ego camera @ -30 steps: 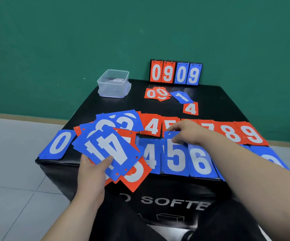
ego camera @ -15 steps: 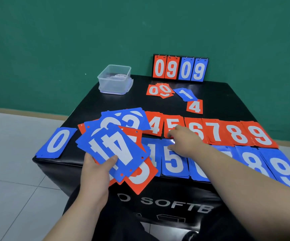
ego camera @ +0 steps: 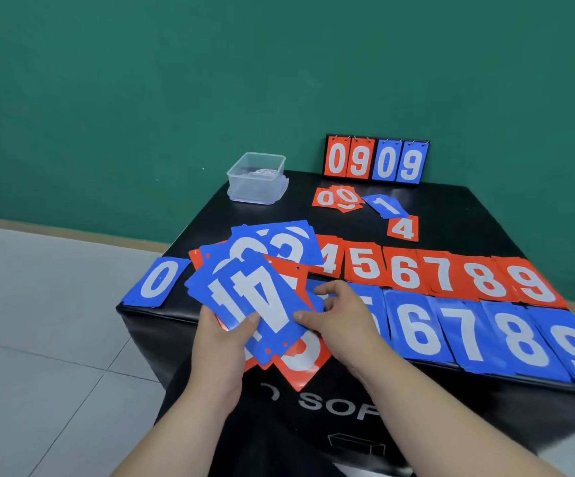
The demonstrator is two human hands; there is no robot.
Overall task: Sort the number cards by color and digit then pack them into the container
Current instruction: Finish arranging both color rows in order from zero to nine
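**Caution: Fan May Spill**

Your left hand (ego camera: pixel 222 342) grips the unsorted fan (ego camera: pixel 245 266) over the box's (ego camera: pixel 451 215) near edge, thumb on the top blue 4 (ego camera: pixel 269 304). The thumb of your right hand (ego camera: pixel 341 318) touches that card; whether its curled fingers pinch it cannot be told. Pulling sideways may drag neighbouring cards off or scatter the blue row (ego camera: pixel 468 335).

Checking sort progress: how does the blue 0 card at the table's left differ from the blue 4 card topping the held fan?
The blue 0 card lies flat on the table, untouched; the blue 4 card is gripped by the left hand and pinched by the right hand. The 0 reads upright; the 4 sits askew. Both are blue with white digits.
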